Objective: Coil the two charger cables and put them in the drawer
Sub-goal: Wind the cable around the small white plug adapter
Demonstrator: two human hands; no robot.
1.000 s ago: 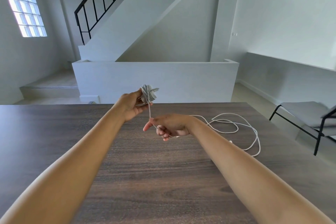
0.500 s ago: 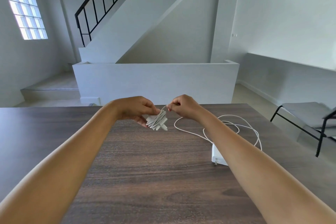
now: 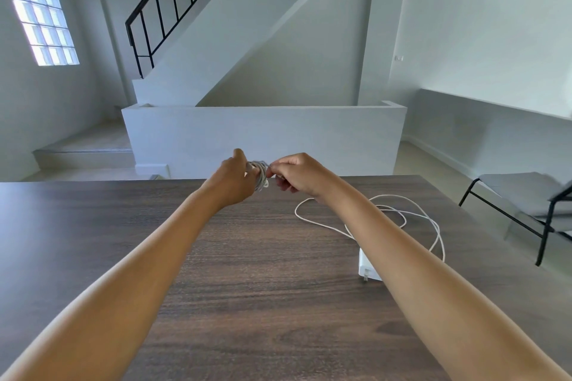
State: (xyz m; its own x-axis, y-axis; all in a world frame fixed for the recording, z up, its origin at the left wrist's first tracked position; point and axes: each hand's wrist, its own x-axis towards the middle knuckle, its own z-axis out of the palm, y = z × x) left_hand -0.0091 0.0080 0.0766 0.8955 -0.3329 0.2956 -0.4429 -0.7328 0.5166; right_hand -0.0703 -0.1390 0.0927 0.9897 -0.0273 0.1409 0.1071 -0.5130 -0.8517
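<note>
At centre frame, a person's left hand [image 3: 235, 181] closes around a small coiled cable [image 3: 261, 175] while the right hand [image 3: 297, 173] pinches its loose end just beside it, apparently finishing the first coil; tucking that end looks next. At lower right, the second cable [image 3: 402, 216] and its white adapter [image 3: 366, 264] lie loose on the dark table [image 3: 93, 226]; no drawer is visible

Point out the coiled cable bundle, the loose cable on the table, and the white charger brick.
coiled cable bundle [image 3: 261, 176], head view, wound loops.
loose cable [image 3: 322, 224], head view, left strand.
charger brick [image 3: 366, 266], head view, top face.
</note>
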